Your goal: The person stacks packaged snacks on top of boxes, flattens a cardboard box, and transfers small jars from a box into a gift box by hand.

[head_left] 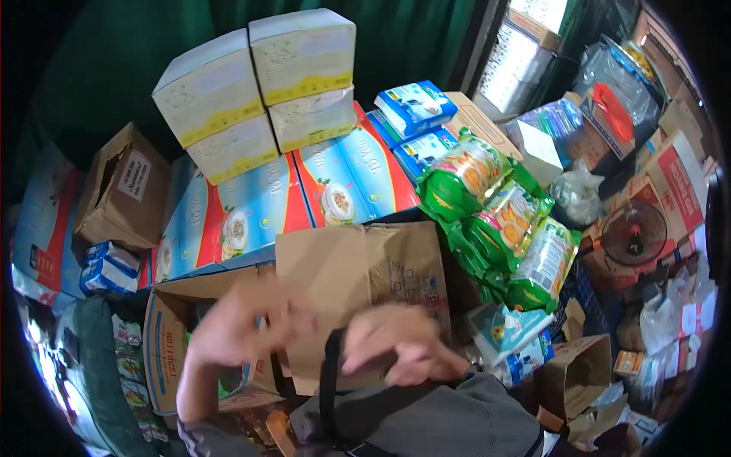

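Note:
My left hand [255,324] is raised over the open carton [169,364] at the lower left, smeared by motion. Its fingers point toward the middle, and I cannot make out anything in them. In front of the brown cardboard flaps [324,274], my right hand [392,343] is bent at the wrist and also blurred. A black strap [329,388] hangs in front of my grey shirt, right by the right fingertips; whether they touch it is unclear. Green snack packs [506,221] are piled to the right of the flaps.
Behind stand blue and red cartons [266,209] with white and yellow boxes [301,61] stacked on top. Blue packs [415,107] lie beside them. A brown box [126,186] is at left. More cartons, plastic bags and a fan [633,232] crowd the right side.

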`<action>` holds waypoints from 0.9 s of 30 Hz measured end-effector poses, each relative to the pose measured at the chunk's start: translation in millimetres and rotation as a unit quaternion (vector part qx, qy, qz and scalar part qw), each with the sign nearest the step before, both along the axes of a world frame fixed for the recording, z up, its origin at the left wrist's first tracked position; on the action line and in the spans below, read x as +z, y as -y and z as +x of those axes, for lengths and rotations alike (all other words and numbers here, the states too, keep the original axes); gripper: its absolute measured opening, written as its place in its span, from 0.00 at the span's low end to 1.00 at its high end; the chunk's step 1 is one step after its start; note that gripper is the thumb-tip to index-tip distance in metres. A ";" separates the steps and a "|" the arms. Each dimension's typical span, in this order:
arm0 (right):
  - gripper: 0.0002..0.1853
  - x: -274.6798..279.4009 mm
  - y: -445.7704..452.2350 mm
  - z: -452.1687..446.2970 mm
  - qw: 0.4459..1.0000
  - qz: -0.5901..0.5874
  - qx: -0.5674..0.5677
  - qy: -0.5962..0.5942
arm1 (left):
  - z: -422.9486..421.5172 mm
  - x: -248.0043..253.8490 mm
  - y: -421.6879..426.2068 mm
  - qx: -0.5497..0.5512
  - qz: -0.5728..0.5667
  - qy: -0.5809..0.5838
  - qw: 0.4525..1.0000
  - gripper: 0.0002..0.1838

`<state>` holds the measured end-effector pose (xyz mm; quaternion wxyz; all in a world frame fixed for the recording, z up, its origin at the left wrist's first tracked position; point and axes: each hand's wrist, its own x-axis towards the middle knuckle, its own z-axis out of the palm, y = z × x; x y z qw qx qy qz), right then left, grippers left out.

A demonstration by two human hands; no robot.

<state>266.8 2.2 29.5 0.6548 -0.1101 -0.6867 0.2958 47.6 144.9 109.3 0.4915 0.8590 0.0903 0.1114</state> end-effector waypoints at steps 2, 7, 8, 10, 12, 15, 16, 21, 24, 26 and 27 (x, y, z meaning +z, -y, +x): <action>0.22 -3.3 21.0 20.7 0.952 -0.049 -0.302 -0.003 | 56.2 6.1 -15.0 0.102 -0.109 0.077 0.986 0.09; 0.33 9.5 15.3 74.7 0.585 -0.200 -0.765 0.181 | 198.4 -49.3 -51.5 0.112 -0.066 0.185 0.974 0.22; 0.37 6.8 14.6 86.6 0.479 -0.202 -0.820 0.240 | 218.5 -60.9 -53.3 0.124 -0.010 0.178 0.976 0.25; 0.40 11.7 13.3 97.9 0.428 -0.244 -0.821 0.288 | 249.5 -85.0 -51.2 0.136 0.047 0.172 0.975 0.29; 0.42 8.4 10.6 108.9 0.357 -0.290 -0.817 0.348 | 275.2 -105.8 -49.5 0.126 -0.098 0.116 0.980 0.34; 0.41 3.4 3.2 111.3 0.339 -0.303 -0.804 0.382 | 290.9 -116.4 -49.9 0.068 -0.260 0.085 0.959 0.37; 0.38 0.6 0.4 109.4 0.334 -0.294 -0.807 0.388 | 286.6 -110.0 -50.8 0.003 -0.207 0.084 0.975 0.36; 0.32 -6.6 -9.7 107.9 0.382 -0.260 -0.812 0.357 | 279.2 -110.8 -39.3 0.040 -0.142 0.128 0.981 0.31; 0.28 6.3 -17.3 97.2 0.420 -0.198 -0.814 0.349 | 261.0 -105.0 -37.9 0.068 -0.204 0.137 0.967 0.25; 0.28 16.8 -29.6 77.4 0.491 -0.194 -0.793 0.305 | 237.0 -97.0 -42.4 0.111 -0.173 0.168 0.964 0.25; 0.28 20.9 -35.9 66.4 0.549 -0.194 -0.772 0.257 | 223.2 -94.3 -45.8 0.141 -0.142 0.197 0.960 0.25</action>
